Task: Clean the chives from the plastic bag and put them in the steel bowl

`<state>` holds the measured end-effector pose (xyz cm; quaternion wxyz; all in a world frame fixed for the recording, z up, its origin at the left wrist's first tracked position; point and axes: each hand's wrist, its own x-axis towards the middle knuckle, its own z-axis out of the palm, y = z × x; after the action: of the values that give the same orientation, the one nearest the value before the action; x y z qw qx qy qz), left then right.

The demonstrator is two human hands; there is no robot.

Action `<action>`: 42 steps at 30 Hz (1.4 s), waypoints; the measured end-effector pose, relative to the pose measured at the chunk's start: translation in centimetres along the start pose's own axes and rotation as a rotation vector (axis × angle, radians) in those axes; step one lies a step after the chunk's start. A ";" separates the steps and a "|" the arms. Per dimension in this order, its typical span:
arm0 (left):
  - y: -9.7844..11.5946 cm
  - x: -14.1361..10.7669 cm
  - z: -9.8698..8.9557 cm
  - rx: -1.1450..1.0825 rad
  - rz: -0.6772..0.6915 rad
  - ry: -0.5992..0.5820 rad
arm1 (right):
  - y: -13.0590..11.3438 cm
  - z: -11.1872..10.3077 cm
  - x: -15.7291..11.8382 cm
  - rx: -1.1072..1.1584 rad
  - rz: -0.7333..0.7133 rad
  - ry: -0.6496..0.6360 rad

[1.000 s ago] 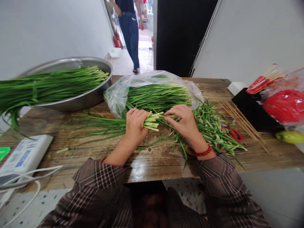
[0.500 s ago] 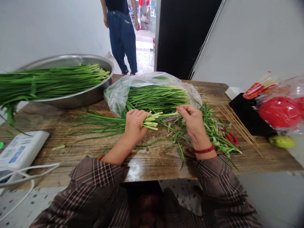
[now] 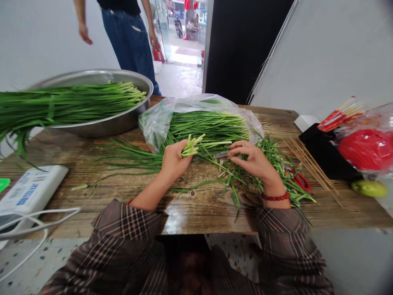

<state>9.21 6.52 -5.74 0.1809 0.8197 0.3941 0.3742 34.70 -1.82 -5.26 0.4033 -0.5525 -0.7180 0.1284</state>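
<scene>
My left hand (image 3: 175, 159) is closed round a small bunch of garlic chives (image 3: 193, 147). Their pale cut ends stick out past my thumb, and the green leaves trail left over the table. To the right, my right hand (image 3: 251, 159) has its fingers apart and holds nothing; its fingertips are near one longer stalk pointing out from the bunch. Behind both hands, a pile of garlic chives (image 3: 210, 126) lies in an open clear plastic bag (image 3: 155, 127). Loose leaf scraps (image 3: 276, 157) spread beside and under my right wrist.
A metal basin (image 3: 106, 128) full of chives stands at the back left. Front left is a white device (image 3: 35, 184) with cables. On the right are red-handled scissors (image 3: 302, 181), thin sticks (image 3: 310, 166), a black box (image 3: 328, 157) and a red bagged bundle (image 3: 365, 149). A person (image 3: 129, 37) stands beyond the table.
My right hand has let go of the stalk it was pinching, opened, and drawn slightly right. The bunch in my left hand is tilted more upward. The person behind has moved left.
</scene>
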 end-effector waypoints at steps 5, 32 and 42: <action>0.5 -0.1 0.2 0.011 0.011 -0.057 | -1.6 3.2 0.7 0.413 0.199 0.104; 1.5 -0.3 1.8 -0.039 0.062 -0.188 | -3.5 6.2 1.0 0.471 0.207 0.241; 1.8 -0.4 1.4 -0.014 0.081 -0.183 | -2.8 4.6 0.9 0.072 0.082 0.458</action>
<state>11.02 5.05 -5.77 0.2067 0.8644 0.3398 0.3075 29.44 -0.85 -6.08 0.5695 -0.5811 -0.5799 0.0414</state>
